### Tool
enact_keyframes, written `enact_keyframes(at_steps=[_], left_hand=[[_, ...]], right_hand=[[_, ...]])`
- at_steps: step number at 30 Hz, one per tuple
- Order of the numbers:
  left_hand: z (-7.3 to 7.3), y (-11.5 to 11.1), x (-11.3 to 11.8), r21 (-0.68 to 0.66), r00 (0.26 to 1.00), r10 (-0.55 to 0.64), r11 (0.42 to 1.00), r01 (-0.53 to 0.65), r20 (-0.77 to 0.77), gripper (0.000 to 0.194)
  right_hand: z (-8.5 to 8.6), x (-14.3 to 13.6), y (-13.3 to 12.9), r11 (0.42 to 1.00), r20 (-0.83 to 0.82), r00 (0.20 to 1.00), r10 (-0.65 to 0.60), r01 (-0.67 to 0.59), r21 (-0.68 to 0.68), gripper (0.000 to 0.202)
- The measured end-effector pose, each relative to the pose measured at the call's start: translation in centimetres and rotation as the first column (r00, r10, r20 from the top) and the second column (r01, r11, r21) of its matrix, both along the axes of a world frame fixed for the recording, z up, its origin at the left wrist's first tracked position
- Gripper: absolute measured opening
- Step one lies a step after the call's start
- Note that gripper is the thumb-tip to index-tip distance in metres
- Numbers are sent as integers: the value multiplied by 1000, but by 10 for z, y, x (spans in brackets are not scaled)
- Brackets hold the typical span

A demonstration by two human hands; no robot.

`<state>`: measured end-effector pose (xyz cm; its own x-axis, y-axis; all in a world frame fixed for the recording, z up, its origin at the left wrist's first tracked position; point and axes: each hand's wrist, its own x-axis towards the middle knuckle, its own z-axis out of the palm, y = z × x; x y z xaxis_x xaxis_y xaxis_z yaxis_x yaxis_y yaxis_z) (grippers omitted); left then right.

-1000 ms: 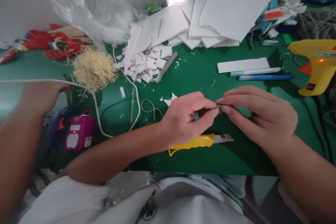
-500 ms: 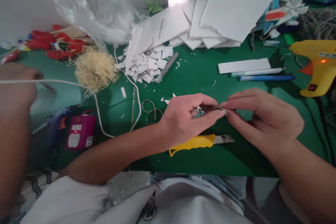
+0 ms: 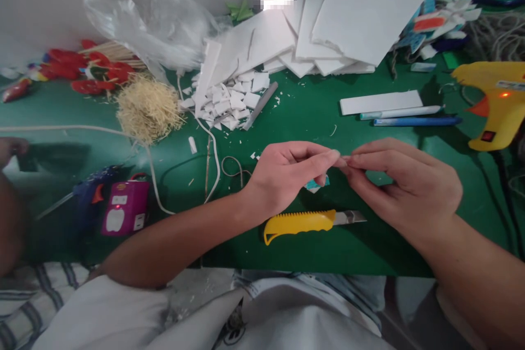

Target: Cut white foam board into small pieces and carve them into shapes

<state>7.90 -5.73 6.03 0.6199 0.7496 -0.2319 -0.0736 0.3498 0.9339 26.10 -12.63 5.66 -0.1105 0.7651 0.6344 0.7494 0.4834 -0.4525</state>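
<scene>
Over the green table [image 3: 287, 254], my left hand [image 3: 291, 175] and my right hand [image 3: 404, 186] meet at their fingertips. Both are pinched closed on something small and thin that the fingers mostly hide. Beneath my left hand a small white and turquoise piece [image 3: 316, 184] shows. A yellow utility knife [image 3: 301, 223] lies just below my hands, its blade out and pointing right. Beyond my right hand rest a white strip [image 3: 381, 103], a white pen [image 3: 402, 112] and a blue pen [image 3: 418, 121].
White foam sheets [image 3: 365, 11] and foam scraps [image 3: 233, 98] lie at the back. A yellow glue gun [image 3: 496, 98] is at right. At left are a straw bundle [image 3: 147, 106], a pink socket block [image 3: 126, 208], a white cable [image 3: 153, 175] and another person's hand [image 3: 11, 149].
My left thumb has moved up and right over the fingertips, and my right hand has shifted slightly left. The other person's arm at the left has drawn back toward the picture's edge.
</scene>
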Motion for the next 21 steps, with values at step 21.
enact_keyframes(at_steps=[21], left_hand=[[-8, -9, -9, 858, 975, 120, 502, 104, -188, 20]], right_hand=[[0, 0, -1, 997, 97, 994, 51, -56, 45, 18]])
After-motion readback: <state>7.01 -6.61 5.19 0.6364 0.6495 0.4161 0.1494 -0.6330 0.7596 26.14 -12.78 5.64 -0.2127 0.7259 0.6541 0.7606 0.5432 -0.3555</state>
